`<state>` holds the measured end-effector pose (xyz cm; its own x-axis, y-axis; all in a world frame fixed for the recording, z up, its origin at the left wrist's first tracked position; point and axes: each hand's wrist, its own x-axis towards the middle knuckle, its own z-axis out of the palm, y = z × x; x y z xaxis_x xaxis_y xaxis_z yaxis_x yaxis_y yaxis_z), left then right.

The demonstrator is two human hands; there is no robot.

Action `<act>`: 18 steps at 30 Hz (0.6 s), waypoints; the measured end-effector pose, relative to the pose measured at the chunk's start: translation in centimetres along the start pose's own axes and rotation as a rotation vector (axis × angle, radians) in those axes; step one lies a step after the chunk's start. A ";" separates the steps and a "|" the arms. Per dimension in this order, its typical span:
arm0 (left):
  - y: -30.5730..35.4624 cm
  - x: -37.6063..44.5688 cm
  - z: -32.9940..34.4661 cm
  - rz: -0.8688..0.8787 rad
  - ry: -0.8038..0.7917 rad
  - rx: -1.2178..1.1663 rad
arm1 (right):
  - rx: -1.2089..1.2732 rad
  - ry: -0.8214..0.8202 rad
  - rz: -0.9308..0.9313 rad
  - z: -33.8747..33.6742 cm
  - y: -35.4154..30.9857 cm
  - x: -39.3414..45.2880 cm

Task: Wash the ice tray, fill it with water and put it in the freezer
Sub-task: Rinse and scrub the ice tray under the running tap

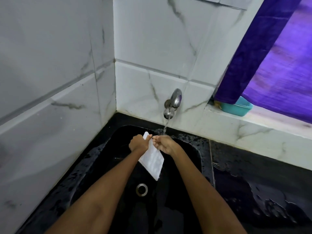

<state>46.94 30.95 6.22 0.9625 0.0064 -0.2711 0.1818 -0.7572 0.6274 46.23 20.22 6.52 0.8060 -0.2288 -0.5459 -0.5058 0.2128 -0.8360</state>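
Observation:
A white ice tray [152, 161] hangs tilted over the black sink [190, 154], its compartments facing me. My left hand [138, 142] grips the tray's far end from the left. My right hand [164, 144] touches the same end from the right, fingers curled at its edge, directly under the water. A thin stream runs from the chrome wall tap [173, 103] onto my right hand and the tray's top end.
The sink drain [142, 189] lies below the tray. White marble-look tiles close the left and back. A wet black counter [256, 191] extends right. A teal tub [236, 108] sits on the ledge under a purple curtain [273, 53].

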 end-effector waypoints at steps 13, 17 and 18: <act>5.4 1.9 2.7 -0.073 -0.206 -0.165 | -0.301 0.289 -0.179 -4.9 -6.3 3.4; 5.1 2.8 2.7 -0.096 -0.187 -0.206 | -0.249 0.288 -0.268 -3.1 -7.5 5.5; 4.8 3.1 2.8 -0.104 -0.177 -0.211 | -0.234 0.292 -0.263 -2.7 -7.7 5.8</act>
<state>50.21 25.55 6.36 0.8899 -0.0514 -0.4533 0.3332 -0.6054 0.7228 54.00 14.68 9.61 0.8127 -0.5117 -0.2786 -0.3788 -0.1006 -0.9200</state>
